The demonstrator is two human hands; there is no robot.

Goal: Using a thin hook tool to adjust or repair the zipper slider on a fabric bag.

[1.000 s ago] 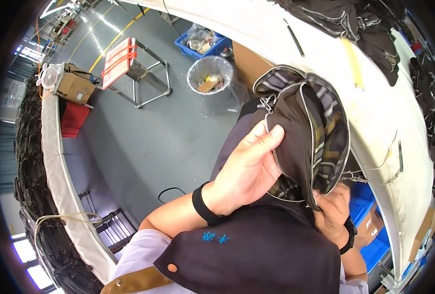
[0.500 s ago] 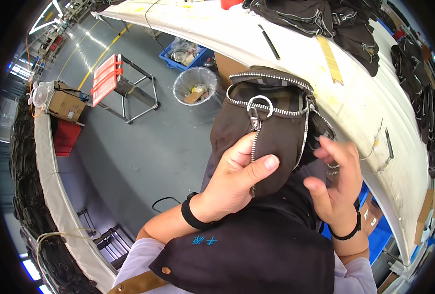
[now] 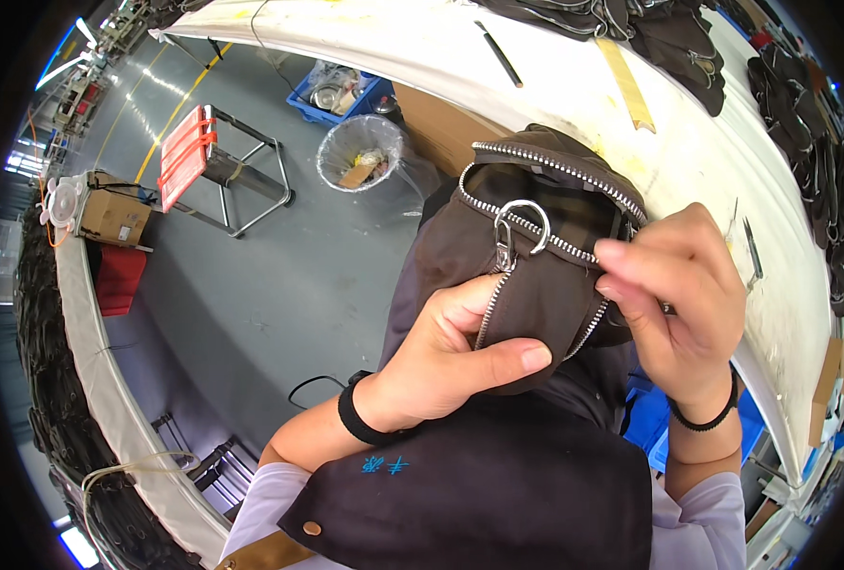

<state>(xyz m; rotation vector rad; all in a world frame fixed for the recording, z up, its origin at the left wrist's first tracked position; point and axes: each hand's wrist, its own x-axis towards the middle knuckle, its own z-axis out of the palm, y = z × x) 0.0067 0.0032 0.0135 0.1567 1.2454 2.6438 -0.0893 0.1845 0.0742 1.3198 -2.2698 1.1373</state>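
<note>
Dark bag (image 3: 547,309) up between both hands, beside white table (image 3: 560,85). Left hand (image 3: 431,361) clamps its front panel; right hand (image 3: 693,304) has fingers narrow at the zip (image 3: 572,251) (firm pinch? can't tell). Probably light, soft, floppy, not fragile; stiffer zip edges look the best hold.

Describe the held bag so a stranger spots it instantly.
Start at the white table across the upper right. In front of its edge, above the apron, the left hand grips a dark brown bag. Unlike the dark heaps on the table, it gapes open and shows a silver ring.
</note>
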